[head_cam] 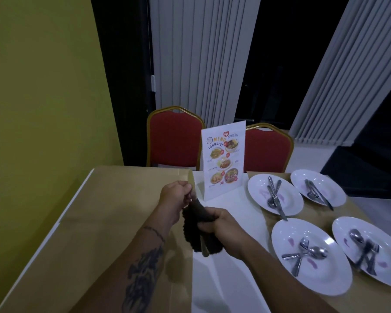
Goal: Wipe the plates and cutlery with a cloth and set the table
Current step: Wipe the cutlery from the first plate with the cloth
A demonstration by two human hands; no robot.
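Head view, looking forward-down over table [113,199], close.

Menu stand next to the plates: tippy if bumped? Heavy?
Menu stand is tall, thin and upright on a small foot, so a high push probably tips it. It looks like clear plastic sheet: likely light and stiff.

Dark cloth [195,224] wraps one utensil [204,247]; four smeared plates [284,239] hold cutlery [303,253].

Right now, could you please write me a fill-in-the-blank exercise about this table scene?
The right hand grips a dark ____ around the cutlery piece that the left hand pinches.
On the table lie ____ white plates.
Behind the menu stand are two ____ chairs.
Missing words: cloth, four, red.
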